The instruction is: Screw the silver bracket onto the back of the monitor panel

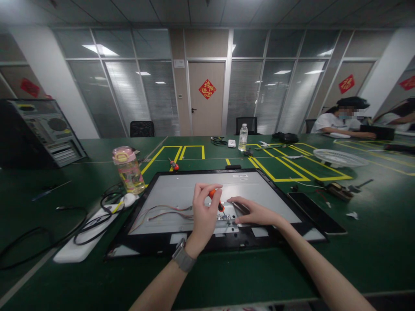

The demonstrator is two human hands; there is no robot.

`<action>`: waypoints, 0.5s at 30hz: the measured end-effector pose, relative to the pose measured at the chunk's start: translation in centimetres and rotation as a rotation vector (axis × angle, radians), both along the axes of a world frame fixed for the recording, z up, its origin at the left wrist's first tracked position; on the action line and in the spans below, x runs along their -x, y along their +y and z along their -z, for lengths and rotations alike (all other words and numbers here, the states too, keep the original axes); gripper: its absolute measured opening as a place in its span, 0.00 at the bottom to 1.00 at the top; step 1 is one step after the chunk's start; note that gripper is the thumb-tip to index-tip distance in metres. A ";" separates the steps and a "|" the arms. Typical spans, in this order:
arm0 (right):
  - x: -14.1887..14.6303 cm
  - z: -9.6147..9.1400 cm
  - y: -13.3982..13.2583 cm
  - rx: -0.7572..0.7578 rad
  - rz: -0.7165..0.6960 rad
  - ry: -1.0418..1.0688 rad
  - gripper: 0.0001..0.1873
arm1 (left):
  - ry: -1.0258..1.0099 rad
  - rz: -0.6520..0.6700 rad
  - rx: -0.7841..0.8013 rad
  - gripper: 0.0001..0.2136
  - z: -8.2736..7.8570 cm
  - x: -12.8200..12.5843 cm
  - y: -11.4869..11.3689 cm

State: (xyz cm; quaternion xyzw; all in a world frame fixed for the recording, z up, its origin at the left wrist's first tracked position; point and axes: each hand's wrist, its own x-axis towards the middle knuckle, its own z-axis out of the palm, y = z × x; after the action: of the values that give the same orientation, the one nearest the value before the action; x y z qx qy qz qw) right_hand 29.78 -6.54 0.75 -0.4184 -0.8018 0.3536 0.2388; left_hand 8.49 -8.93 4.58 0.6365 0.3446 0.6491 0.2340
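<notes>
a green table (227, 278) marked with yellow tape (292, 179) stretches across the room; beyond the screen panel (175, 188) i see glass partitions (246, 99) and a pale door (197, 116). the panel lies flat, smooth grey metal in a black frame. over its middle, the left hand (205, 211) grips an orange-and-black screwdriver (214, 198) slanting toward a silvery bracket (231, 216). the right hand (257, 211) is beside it, fingers bent; whether it grasps anything, i cannot tell. left of the panel stands a see-through, pink-topped bottle (129, 175). behind the panel, the door's red diamond sign (207, 89) bears gold characters; the panel's white sticker (240, 176) is too small to read.
</notes>
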 end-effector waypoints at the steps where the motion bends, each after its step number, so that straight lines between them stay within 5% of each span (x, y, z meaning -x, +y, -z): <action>1: 0.0 0.0 0.0 -0.001 0.003 -0.002 0.37 | -0.007 0.010 0.004 0.09 0.0 0.0 0.0; 5: 0.0 0.0 0.0 -0.005 0.018 -0.006 0.36 | -0.021 0.054 0.009 0.14 0.1 0.1 0.0; 15: -0.1 0.0 -0.1 -0.004 0.003 -0.014 0.40 | -0.014 0.017 0.032 0.09 0.2 -0.1 0.2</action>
State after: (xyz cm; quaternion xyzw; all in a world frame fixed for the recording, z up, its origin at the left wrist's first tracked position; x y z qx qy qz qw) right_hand 29.85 -6.63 0.79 -0.4217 -0.8036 0.3485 0.2346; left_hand 8.54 -8.74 4.42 0.6308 0.3482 0.6460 0.2521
